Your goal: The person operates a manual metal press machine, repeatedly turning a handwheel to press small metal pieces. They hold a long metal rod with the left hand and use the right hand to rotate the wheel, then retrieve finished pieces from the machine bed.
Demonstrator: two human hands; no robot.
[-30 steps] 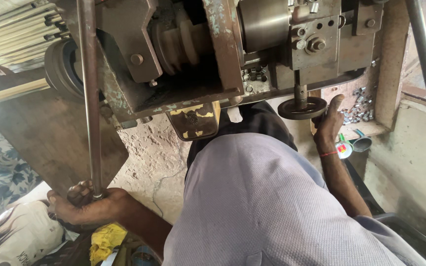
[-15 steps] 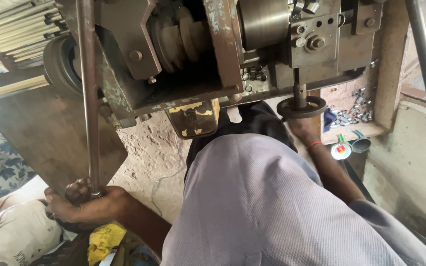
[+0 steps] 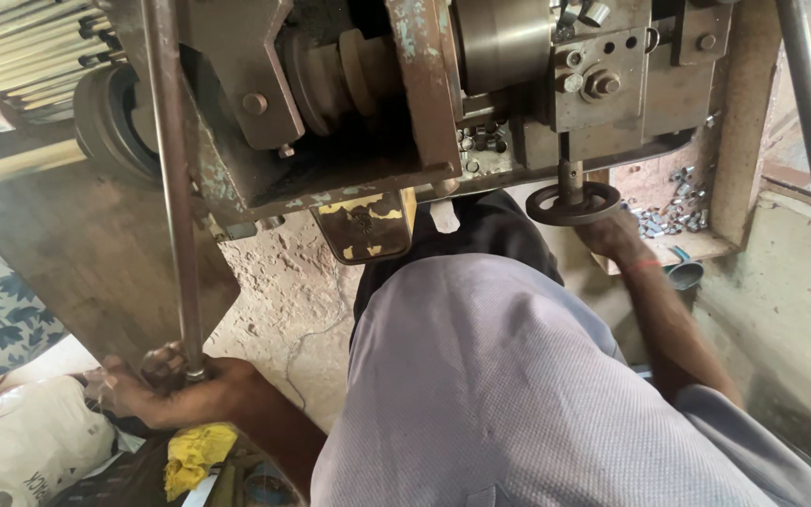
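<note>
My left hand (image 3: 175,390) grips the lower end of a long upright steel lever rod (image 3: 173,188) at the lower left. My right hand (image 3: 614,235) reaches up under the machine and touches the small black handwheel (image 3: 573,202) on its vertical shaft; the fingers are partly hidden behind the wheel, so the grip is unclear. Above both hands stands a worn metal lathe-like machine (image 3: 424,103) with a stepped pulley (image 3: 335,80) and a shiny cylindrical chuck (image 3: 504,42). My grey-clad knee (image 3: 499,394) fills the middle foreground.
A tray of small metal parts (image 3: 673,211) sits right of the handwheel. A second steel rod (image 3: 809,131) hangs at the far right. A yellow cloth (image 3: 194,451) and white sack (image 3: 25,451) lie at lower left. A rubber wheel (image 3: 110,122) sits at the machine's left.
My right hand rose from beside the handwheel to right beneath it and now touches it. My left hand stays on the lever rod.
</note>
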